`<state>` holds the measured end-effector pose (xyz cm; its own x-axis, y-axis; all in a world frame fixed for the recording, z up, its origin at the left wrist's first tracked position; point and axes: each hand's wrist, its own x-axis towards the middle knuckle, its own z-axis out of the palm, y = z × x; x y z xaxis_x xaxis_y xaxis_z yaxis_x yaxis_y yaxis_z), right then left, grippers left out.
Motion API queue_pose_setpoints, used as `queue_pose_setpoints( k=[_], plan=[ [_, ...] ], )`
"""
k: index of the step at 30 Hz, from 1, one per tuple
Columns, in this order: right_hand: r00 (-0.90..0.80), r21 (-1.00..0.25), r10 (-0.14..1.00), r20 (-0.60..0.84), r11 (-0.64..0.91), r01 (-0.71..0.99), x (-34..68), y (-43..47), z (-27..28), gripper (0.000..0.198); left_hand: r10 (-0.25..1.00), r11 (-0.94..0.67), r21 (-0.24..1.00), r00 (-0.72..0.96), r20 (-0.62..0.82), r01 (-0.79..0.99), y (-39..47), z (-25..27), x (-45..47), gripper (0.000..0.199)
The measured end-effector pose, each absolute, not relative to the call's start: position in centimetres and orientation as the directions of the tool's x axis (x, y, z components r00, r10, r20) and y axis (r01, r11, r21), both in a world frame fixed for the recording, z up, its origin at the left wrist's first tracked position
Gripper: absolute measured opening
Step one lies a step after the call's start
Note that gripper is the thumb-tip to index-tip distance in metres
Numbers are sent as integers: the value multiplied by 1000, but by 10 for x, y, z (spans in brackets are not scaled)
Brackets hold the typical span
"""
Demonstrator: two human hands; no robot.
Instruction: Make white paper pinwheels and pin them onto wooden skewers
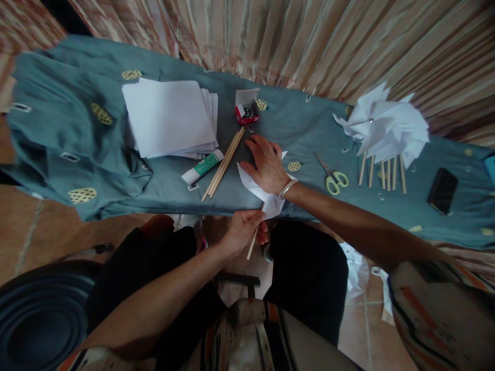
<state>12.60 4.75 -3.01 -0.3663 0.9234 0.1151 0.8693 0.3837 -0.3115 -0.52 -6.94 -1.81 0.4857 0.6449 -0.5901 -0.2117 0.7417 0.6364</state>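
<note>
At the near edge of the cloth-covered table, my left hand point(244, 229) is closed around the wooden stick point(252, 246) of a white paper pinwheel point(274, 206). The stick's lower end sticks out below my fingers. My right hand point(266, 167) lies over the pinwheel, fingers stretched forward and apart, and covers much of the paper. Whether its palm touches the paper I cannot tell. Just beyond its fingertips stands an open small red box point(247, 114) with dark, shiny little pieces inside. Several loose wooden sticks point(224, 162) lie left of that hand.
A stack of white paper point(170, 118) and a glue tube point(203, 167) lie to the left. Rightward are green-handled scissors point(334, 180), several piled pinwheels point(394, 126) and a black phone point(443, 190). A curtain point(270, 41) hangs behind; a dark round stool point(46, 319) stands at lower left.
</note>
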Motion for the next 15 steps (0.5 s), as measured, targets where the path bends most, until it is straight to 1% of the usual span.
queue_pose_setpoints(
  k=[4,9,15],
  plan=[
    [-358,-316,928,102,371,873,125,48,-29,60,653,732,648,491,-577,-211,-69,-19,-6,34],
    [-346,-330,930,121,366,870,125,49,-29,56,652,731,652,486,-582,-200,-69,-20,-5,36],
    [-346,-335,930,122,366,868,125,49,-30,56,658,729,652,477,-583,-207,-69,-20,-4,34]
  ],
)
